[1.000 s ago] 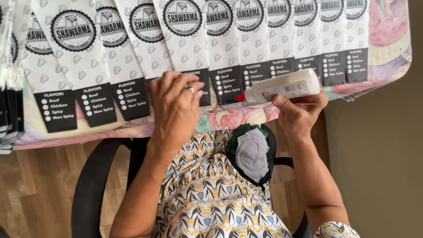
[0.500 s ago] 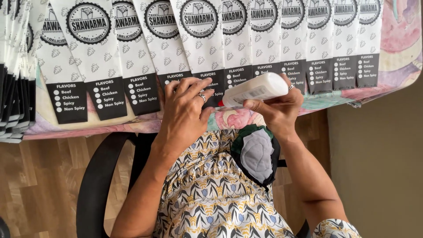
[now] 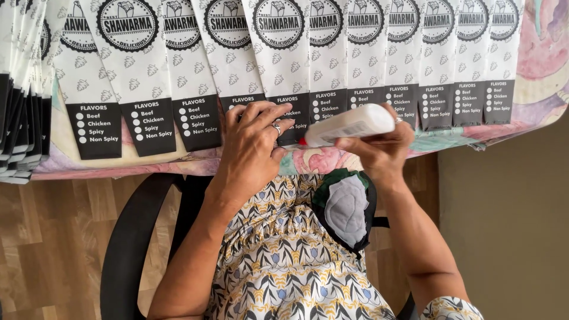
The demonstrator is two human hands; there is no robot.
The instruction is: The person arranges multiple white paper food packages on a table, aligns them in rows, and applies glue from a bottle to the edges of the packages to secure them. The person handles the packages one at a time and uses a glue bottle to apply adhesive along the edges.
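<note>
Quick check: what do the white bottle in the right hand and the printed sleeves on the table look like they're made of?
White bottle: seems plastic, smooth and slightly glossy, with a red tip; the right hand holds it sideways.
Printed sleeves: look like thin matte paper, flat with crisp edges, overlapping in a row; the left hand presses on one.

- I count about eleven printed paper sleeves [image 3: 195,71] fanned out beyond my fingertips.
- One white glue bottle [image 3: 349,124] sits between my fingers.
- One ring [image 3: 276,127] is on a finger.

Black chair [image 3: 127,249], face mask [image 3: 347,207] (grey-centred)
</note>
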